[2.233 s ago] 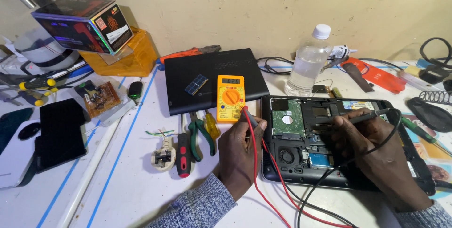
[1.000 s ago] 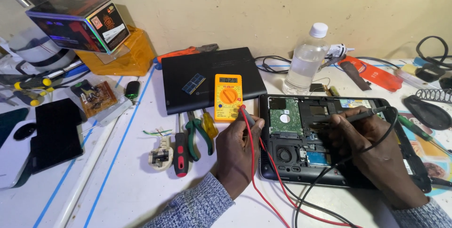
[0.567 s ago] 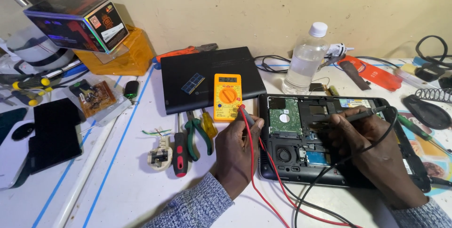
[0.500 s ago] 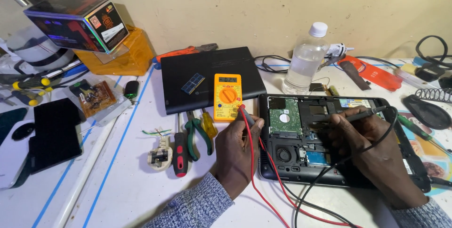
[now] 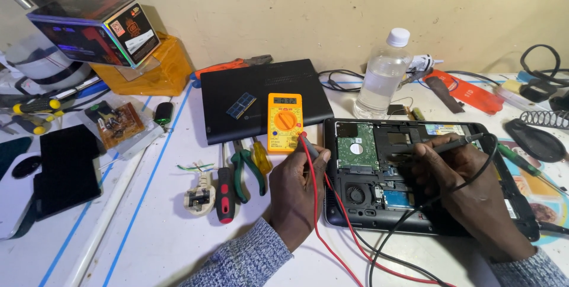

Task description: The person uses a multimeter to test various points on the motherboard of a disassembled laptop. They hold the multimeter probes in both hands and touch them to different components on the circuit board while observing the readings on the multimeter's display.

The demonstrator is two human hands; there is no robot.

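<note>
Left hand (image 5: 302,189) gripping red probe (image 5: 308,144), right hand (image 5: 468,186) gripping black probe (image 5: 432,146), tips angled down into opened laptop (image 5: 415,174) on desk (image 5: 148,227), yellow meter (image 5: 285,122) facing up for reading.

- The red probe (image 5: 309,144), a slim rod trailing a red lead, is pinched in the left hand (image 5: 299,189) just beside the laptop's left edge.
- The black probe (image 5: 435,146) lies nearly level in the right hand (image 5: 468,189), its tip over the boards.
- The opened laptop (image 5: 367,213) lies flat, underside up, with drive and fan bared.
- The yellow multimeter (image 5: 284,122) rests on a black cover panel.
</note>
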